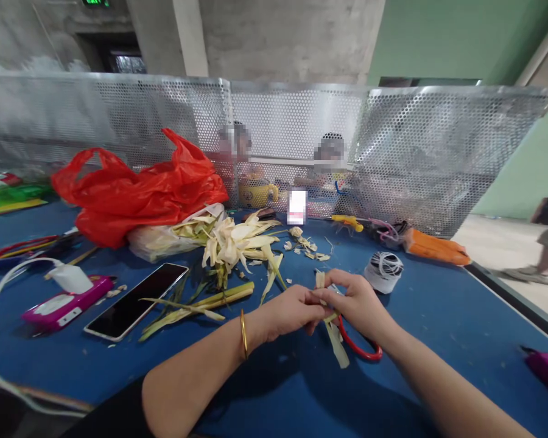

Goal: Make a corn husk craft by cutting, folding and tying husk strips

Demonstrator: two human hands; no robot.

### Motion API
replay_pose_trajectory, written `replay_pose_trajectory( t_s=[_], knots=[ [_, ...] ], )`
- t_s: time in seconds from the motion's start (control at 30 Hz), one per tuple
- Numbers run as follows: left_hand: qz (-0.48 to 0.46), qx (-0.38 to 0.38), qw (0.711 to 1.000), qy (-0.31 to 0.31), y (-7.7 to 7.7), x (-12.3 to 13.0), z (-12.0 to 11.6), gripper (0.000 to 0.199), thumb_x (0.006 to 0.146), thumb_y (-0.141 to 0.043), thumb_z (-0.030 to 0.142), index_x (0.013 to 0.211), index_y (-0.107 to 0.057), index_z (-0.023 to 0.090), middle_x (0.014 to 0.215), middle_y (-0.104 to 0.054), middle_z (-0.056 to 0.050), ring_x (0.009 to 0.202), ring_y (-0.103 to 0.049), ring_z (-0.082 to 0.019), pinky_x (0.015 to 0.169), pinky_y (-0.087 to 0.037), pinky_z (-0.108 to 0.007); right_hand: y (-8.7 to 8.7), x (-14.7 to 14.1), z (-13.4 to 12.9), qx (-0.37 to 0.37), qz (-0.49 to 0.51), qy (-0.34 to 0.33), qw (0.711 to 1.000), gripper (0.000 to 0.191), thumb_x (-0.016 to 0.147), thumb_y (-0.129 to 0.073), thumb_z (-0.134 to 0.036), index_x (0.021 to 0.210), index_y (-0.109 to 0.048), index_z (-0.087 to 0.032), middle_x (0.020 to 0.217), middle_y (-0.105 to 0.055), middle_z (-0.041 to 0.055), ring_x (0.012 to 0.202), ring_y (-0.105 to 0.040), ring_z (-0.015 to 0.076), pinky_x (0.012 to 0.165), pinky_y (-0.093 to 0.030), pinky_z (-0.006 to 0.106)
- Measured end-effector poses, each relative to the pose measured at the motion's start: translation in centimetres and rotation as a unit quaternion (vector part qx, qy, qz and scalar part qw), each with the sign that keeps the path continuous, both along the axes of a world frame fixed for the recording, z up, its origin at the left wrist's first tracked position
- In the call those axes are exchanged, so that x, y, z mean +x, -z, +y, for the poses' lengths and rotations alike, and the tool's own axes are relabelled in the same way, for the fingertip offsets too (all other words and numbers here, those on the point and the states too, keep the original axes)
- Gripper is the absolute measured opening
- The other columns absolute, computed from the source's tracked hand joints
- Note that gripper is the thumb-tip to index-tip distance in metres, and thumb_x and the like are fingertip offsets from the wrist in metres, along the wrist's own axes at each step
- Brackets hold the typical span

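Note:
My left hand (pixel 296 311) is closed, its thumb and fingers pinching a pale corn husk strip (pixel 337 345) in front of me. Closed too, my right hand (pixel 358 303) meets it fingertip to fingertip at the same strip. One end of the husk sticks up above the fingers and a wider tail hangs below. Scissors with a red handle (pixel 363 354) show beneath my right hand; whether its fingers hold them I cannot tell. Past my hands lies a heap of corn husks (pixel 237 240). A ball of white and dark string (pixel 383 272) stands right of my right hand.
A red plastic bag (pixel 141 194) sits behind the husks. On the left are a phone (pixel 139 299) and a purple power strip (pixel 66 307) with a white plug. An orange packet (pixel 436 246) lies near the right edge. A perforated metal screen (pixel 296 115) closes the back; people sit beyond.

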State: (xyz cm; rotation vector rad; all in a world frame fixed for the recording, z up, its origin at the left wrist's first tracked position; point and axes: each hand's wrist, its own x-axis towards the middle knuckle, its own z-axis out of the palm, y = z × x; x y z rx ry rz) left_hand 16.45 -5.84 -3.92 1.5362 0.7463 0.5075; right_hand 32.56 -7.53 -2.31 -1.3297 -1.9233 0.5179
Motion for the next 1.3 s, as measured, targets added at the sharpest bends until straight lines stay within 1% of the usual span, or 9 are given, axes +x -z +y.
replay_pose_trajectory(
  t_s=[0.2,0.4,0.53,0.63,0.77,0.93,1.03,1.13,1.3],
  knots=[
    [0.011,-0.005,1.000,0.012,0.2,0.2,-0.4,0.032,0.069,-0.062,0.039,0.047,-0.052,0.018,0.046,-0.049,0.002,0.046,-0.044,-0.010,0.051,-0.037,-0.024,1.0,-1.0,-0.3,0.047,0.036,0.074,0.996,0.022,0.079,-0.060,-0.027,0.060,-0.056,-0.020,0.065,-0.060,0.0006,0.064,-0.055,0.0156,0.062,-0.041,0.027],
    [-0.038,-0.065,0.996,-0.038,-0.2,0.4,-0.4,0.027,0.066,-0.066,0.040,0.057,-0.060,0.015,0.048,-0.049,0.003,0.046,-0.043,-0.009,0.049,-0.033,-0.023,0.2,0.2,0.2,0.167,-0.003,0.048,0.985,0.016,0.087,-0.055,-0.031,0.081,-0.066,-0.022,0.088,-0.069,0.0054,0.088,-0.060,0.0212,0.084,-0.042,0.035],
    [-0.088,-0.159,0.977,-0.114,-0.6,0.0,0.5,0.043,0.070,-0.061,0.057,0.075,-0.066,0.014,0.056,-0.056,0.001,0.049,-0.048,-0.010,0.052,-0.037,-0.023,-1.4,1.7,0.2,0.090,-0.011,0.101,0.991,0.032,0.092,-0.045,-0.042,0.080,-0.065,-0.020,0.079,-0.066,0.0036,0.076,-0.059,0.0185,0.067,-0.042,0.028],
    [-0.092,-0.170,0.968,-0.159,-0.6,-0.3,1.0,0.040,0.071,-0.063,0.055,0.069,-0.062,0.015,0.056,-0.057,0.001,0.048,-0.049,-0.010,0.051,-0.036,-0.023,-1.9,1.7,0.0,0.024,-0.095,0.048,0.994,0.036,0.090,-0.049,-0.044,0.066,-0.059,-0.020,0.062,-0.059,-0.0007,0.060,-0.052,0.0144,0.056,-0.034,0.025],
    [-0.102,-0.156,0.968,-0.171,-0.3,-0.2,1.1,0.029,0.067,-0.072,0.041,0.064,-0.060,0.015,0.051,-0.053,0.003,0.046,-0.047,-0.008,0.049,-0.033,-0.022,-1.1,1.0,0.0,0.057,-0.162,-0.037,0.985,0.036,0.090,-0.051,-0.036,0.057,-0.051,-0.020,0.056,-0.053,-0.0018,0.059,-0.048,0.0133,0.060,-0.034,0.025],
    [-0.157,-0.195,0.949,-0.191,0.0,0.0,1.1,0.028,0.065,-0.074,0.038,0.075,-0.064,0.013,0.056,-0.058,0.002,0.049,-0.052,-0.009,0.052,-0.038,-0.022,0.1,1.0,0.5,0.048,-0.168,0.044,0.984,0.036,0.093,-0.047,-0.037,0.062,-0.056,-0.020,0.060,-0.059,-0.0001,0.058,-0.052,0.0142,0.058,-0.036,0.025],
    [-0.190,-0.224,0.937,-0.191,-0.3,-0.2,1.2,0.030,0.064,-0.076,0.036,0.082,-0.067,0.013,0.066,-0.065,-0.002,0.060,-0.059,-0.012,0.061,-0.044,-0.023,0.0,1.0,0.2,0.203,-0.213,0.079,0.953,0.019,0.092,-0.048,-0.029,0.084,-0.063,-0.020,0.082,-0.066,0.0058,0.078,-0.058,0.0198,0.078,-0.040,0.034],
    [-0.224,-0.230,0.930,-0.179,-0.7,-0.4,1.3,0.025,0.059,-0.078,0.029,0.075,-0.067,0.013,0.069,-0.066,-0.003,0.065,-0.060,-0.012,0.065,-0.046,-0.024,-0.5,0.7,-0.5,0.331,-0.291,0.002,0.898,0.021,0.092,-0.046,-0.019,0.106,-0.061,-0.021,0.095,-0.066,0.0076,0.088,-0.056,0.0215,0.092,-0.035,0.041],
    [-0.231,-0.201,0.930,-0.205,-1.0,-0.3,1.0,0.019,0.052,-0.077,0.018,0.061,-0.061,0.014,0.065,-0.062,-0.001,0.062,-0.054,-0.009,0.062,-0.044,-0.021,-0.2,0.2,-1.0,0.344,-0.396,-0.122,0.843,0.022,0.093,-0.041,-0.013,0.092,-0.062,-0.017,0.082,-0.064,0.0048,0.076,-0.054,0.0177,0.091,-0.035,0.039]
  ],
)
